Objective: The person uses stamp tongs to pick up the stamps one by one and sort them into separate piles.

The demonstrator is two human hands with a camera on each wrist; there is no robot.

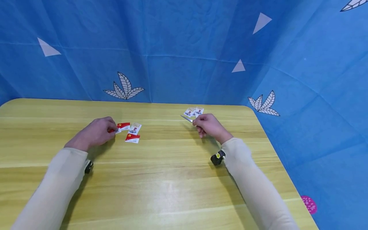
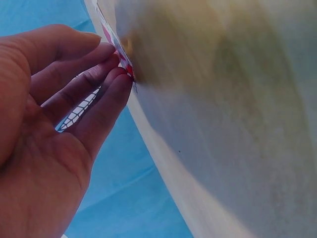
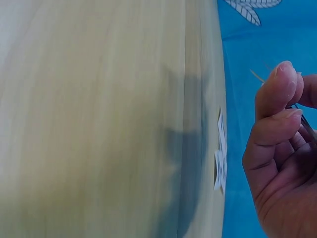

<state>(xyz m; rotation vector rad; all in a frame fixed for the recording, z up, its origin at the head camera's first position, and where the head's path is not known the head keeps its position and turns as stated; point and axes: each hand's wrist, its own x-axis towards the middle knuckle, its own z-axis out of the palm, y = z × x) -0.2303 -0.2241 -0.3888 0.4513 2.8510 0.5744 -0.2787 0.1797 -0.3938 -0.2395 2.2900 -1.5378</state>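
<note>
Right hand [image 1: 209,124] was clamped on a slender pointed tool [image 1: 187,119]; left hand [image 1: 100,130] touched a red-and-white card [image 1: 118,131].
Positions were taken from the white picture card [image 1: 134,128]. Left of it lay the red-and-white card at the left hand; whether that hand pinched or merely touched it could not be determined. One red-topped card [image 1: 123,126] was just left of the white picture card, a second red-topped card [image 1: 132,138] immediately on its near side. Well to its right were the tool and two small pale cards [image 1: 189,111].
</note>
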